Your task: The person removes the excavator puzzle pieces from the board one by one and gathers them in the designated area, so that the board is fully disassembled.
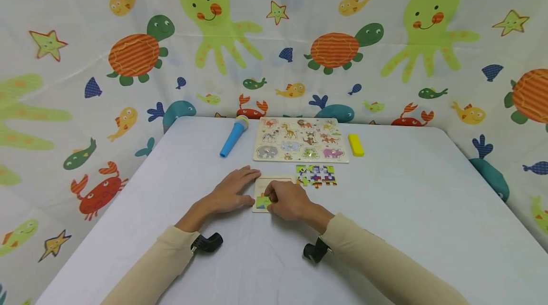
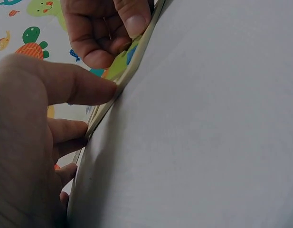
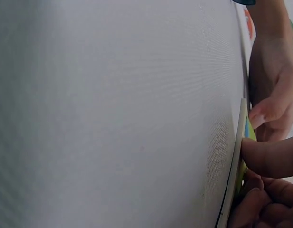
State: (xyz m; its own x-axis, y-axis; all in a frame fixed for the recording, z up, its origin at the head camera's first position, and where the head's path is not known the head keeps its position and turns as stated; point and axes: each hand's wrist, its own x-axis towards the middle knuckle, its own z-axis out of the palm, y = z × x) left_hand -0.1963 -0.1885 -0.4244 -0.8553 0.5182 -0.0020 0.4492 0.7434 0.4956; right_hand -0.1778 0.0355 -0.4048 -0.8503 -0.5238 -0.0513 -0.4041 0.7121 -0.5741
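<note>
A small wooden puzzle tray lies on the table between the two hands. Green and blue jigsaw pieces show in its lower left part. My left hand rests flat at the tray's left side, its fairly straight fingers and thumb touching the edge. Over the tray, my right hand has curled fingers and thumb pinching a jigsaw piece, mostly hidden beneath them. In the left wrist view, the right thumb and fingertips meet close above the green piece. Seen from the right wrist, the thumb lies by the tray rim.
Joined and loose jigsaw pieces lie just right of the tray. Behind stands an animal peg board lying flat, with a blue toy microphone to its left and a yellow block to its right. A sea-animal curtain hangs behind.
</note>
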